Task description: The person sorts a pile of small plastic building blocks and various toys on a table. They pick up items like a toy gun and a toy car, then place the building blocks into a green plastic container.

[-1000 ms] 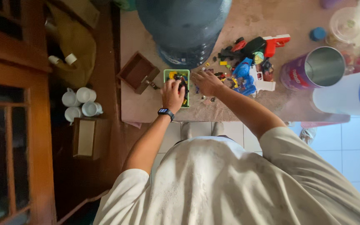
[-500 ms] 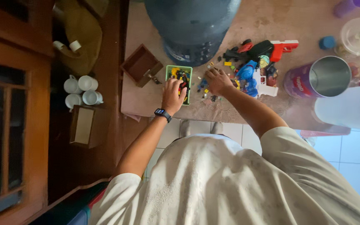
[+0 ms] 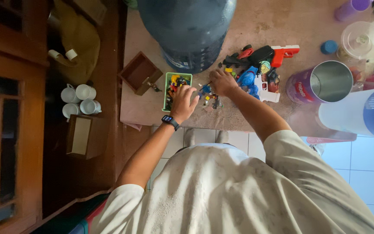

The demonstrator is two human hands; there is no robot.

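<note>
Seen from above, a small green tray [image 3: 168,92] of mixed toy bricks is shown on the patterned tablecloth [image 3: 256,21], just in front of the large blue water jug [image 3: 187,30], which serves as the landmark. The left hand [image 3: 183,103], a dark watch [image 3: 170,121] at its wrist, is held with fingers spread at the tray's right edge; nothing can be seen in its grasp. The right hand [image 3: 222,82] is laid to the right of the tray, among the loose small bricks [image 3: 208,100] strewn in front of the jug, its fingers curled downward; whether a piece is pinched cannot be told. A heap of plastic toys [image 3: 256,73], including a red toy pistol [image 3: 285,53], lies further right of the jug, and an open wooden box [image 3: 140,73] lies to its left. Sorting would be judged best done by pinching single pieces with the fingertips, the tray being steadied so that it is not tipped.
</note>
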